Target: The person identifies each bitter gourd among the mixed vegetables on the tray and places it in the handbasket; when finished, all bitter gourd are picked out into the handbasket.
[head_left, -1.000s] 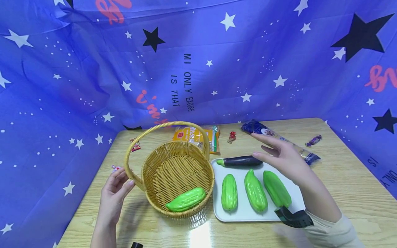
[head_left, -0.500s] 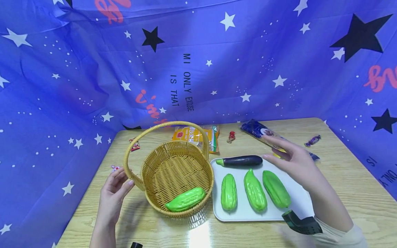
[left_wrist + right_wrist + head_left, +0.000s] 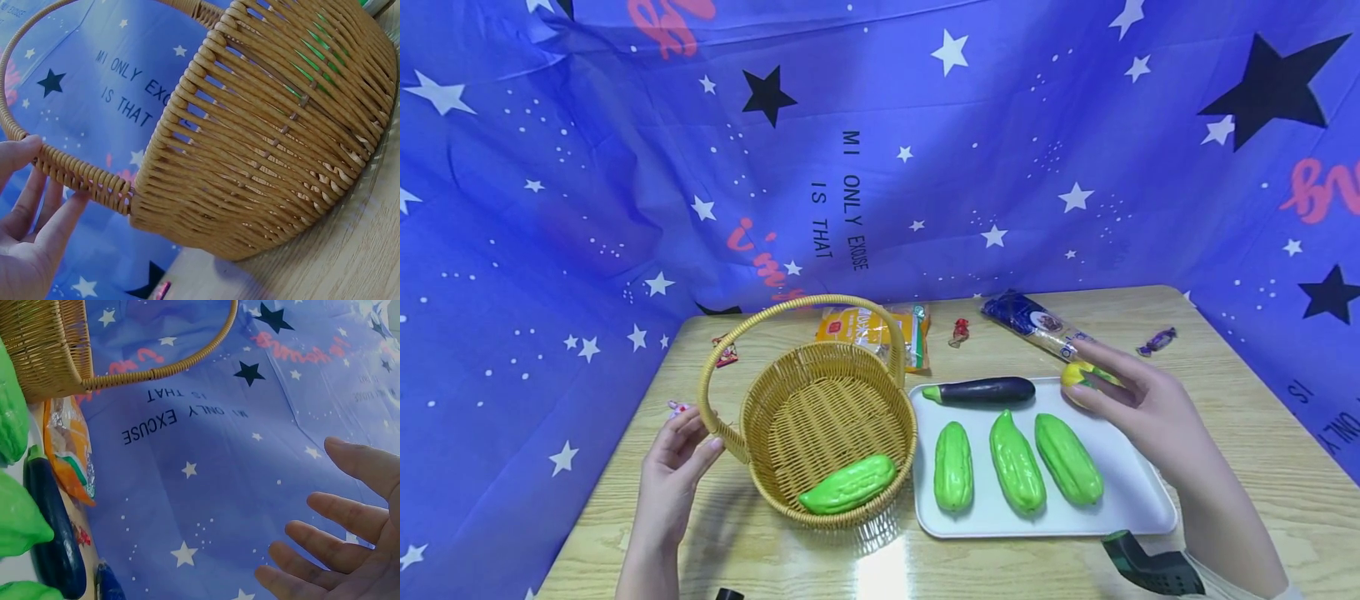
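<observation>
The basket (image 3: 835, 421) is best held steady, with its handle (image 3: 842, 299) pinched by the left hand (image 3: 672, 467). Bumping the tray (image 3: 1131, 496) is best avoided. The right hand's (image 3: 1146, 404) fingers are spread wide, with nothing gripped. The yellow fruit (image 3: 1077, 372), partly hidden by them near the tray's far edge, is best pinched gently.

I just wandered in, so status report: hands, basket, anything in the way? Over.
Left hand pinching basket handle. Right hand open, partly covering yellow item. Basket: one green vegetable inside. Only the handle spans its opening.
</observation>
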`<move>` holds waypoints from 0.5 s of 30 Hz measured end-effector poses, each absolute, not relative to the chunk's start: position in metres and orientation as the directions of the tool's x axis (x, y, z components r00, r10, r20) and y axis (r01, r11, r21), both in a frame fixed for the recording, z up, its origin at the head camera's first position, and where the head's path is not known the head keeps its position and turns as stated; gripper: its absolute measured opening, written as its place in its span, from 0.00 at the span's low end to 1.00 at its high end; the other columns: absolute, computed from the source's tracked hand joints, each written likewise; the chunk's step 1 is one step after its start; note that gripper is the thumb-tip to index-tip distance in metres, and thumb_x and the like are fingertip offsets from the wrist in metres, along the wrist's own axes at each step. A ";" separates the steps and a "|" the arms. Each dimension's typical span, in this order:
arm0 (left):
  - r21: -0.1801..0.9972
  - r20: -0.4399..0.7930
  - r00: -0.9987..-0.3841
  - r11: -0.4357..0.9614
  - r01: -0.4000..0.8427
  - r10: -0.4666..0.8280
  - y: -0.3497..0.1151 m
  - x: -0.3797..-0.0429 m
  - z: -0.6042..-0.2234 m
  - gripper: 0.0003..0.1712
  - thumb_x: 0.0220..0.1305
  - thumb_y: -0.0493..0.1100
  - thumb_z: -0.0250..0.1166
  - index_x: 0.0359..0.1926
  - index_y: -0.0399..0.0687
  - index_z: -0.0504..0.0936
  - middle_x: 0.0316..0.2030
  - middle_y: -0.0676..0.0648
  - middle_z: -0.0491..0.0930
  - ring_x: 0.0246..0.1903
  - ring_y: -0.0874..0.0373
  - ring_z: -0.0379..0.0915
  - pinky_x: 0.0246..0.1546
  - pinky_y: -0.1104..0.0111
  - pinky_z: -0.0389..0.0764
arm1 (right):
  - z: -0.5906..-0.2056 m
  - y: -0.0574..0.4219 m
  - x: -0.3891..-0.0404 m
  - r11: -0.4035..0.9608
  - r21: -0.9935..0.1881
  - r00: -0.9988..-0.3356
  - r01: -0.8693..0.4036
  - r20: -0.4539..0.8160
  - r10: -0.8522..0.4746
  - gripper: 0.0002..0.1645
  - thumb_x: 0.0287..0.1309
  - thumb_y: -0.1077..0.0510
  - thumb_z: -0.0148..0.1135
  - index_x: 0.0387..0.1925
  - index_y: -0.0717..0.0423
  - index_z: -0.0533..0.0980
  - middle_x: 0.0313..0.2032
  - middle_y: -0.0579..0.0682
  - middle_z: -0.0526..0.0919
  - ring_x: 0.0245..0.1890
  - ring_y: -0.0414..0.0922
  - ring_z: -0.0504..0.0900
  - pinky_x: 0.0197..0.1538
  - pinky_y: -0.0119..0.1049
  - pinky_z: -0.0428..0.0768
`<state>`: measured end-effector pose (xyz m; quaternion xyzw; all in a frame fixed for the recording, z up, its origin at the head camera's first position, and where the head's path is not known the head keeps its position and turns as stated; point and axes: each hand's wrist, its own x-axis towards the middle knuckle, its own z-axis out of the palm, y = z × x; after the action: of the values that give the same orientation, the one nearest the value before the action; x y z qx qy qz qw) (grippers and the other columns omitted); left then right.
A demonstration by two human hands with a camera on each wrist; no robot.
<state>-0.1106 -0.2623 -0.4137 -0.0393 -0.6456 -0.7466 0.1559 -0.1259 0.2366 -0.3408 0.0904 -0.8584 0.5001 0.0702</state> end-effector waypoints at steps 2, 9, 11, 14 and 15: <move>0.950 0.264 -0.948 -0.120 0.287 -0.179 -0.262 -0.111 -0.414 0.24 0.60 0.21 0.54 0.56 0.41 0.71 0.46 0.54 0.81 0.46 0.66 0.76 0.46 0.76 0.82 | -0.343 0.239 -0.123 0.482 -0.845 -0.971 -0.233 0.225 -0.077 0.34 0.58 0.57 0.63 0.66 0.52 0.64 0.68 0.43 0.65 0.50 0.16 0.70 0.50 0.12 0.73; 0.944 0.282 -0.946 -0.129 0.303 -0.160 -0.262 -0.110 -0.412 0.25 0.60 0.21 0.54 0.56 0.42 0.71 0.46 0.55 0.80 0.46 0.67 0.76 0.47 0.76 0.82 | -0.354 0.243 -0.118 0.497 -0.838 -0.973 -0.224 0.224 -0.061 0.34 0.59 0.56 0.62 0.66 0.52 0.64 0.67 0.43 0.67 0.52 0.15 0.68 0.51 0.11 0.72; 0.943 0.283 -0.947 -0.133 0.304 -0.154 -0.262 -0.110 -0.412 0.25 0.60 0.21 0.54 0.57 0.41 0.71 0.46 0.55 0.80 0.47 0.67 0.76 0.47 0.76 0.82 | -0.358 0.244 -0.118 0.500 -0.841 -0.977 -0.204 0.205 -0.055 0.34 0.59 0.55 0.62 0.66 0.52 0.64 0.65 0.43 0.68 0.50 0.15 0.69 0.49 0.11 0.74; 0.946 0.273 -0.948 -0.132 0.295 -0.166 -0.262 -0.110 -0.412 0.25 0.60 0.21 0.54 0.56 0.41 0.71 0.46 0.55 0.80 0.46 0.67 0.76 0.47 0.76 0.82 | -0.363 0.246 -0.118 0.503 -0.847 -0.983 -0.175 0.180 -0.038 0.34 0.59 0.53 0.62 0.66 0.49 0.64 0.63 0.42 0.71 0.49 0.15 0.69 0.48 0.12 0.75; 0.948 0.269 -0.948 -0.130 0.292 -0.169 -0.261 -0.110 -0.412 0.25 0.60 0.21 0.54 0.56 0.41 0.71 0.46 0.55 0.80 0.46 0.67 0.76 0.47 0.76 0.82 | -0.365 0.246 -0.118 0.499 -0.851 -0.984 -0.166 0.172 -0.034 0.34 0.59 0.53 0.62 0.66 0.49 0.64 0.63 0.41 0.71 0.49 0.15 0.69 0.48 0.12 0.75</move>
<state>-0.1102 -0.2613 -0.4123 -0.0478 -0.6415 -0.7501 0.1534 -0.1179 0.2464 -0.3650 0.0580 -0.8632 0.4971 0.0663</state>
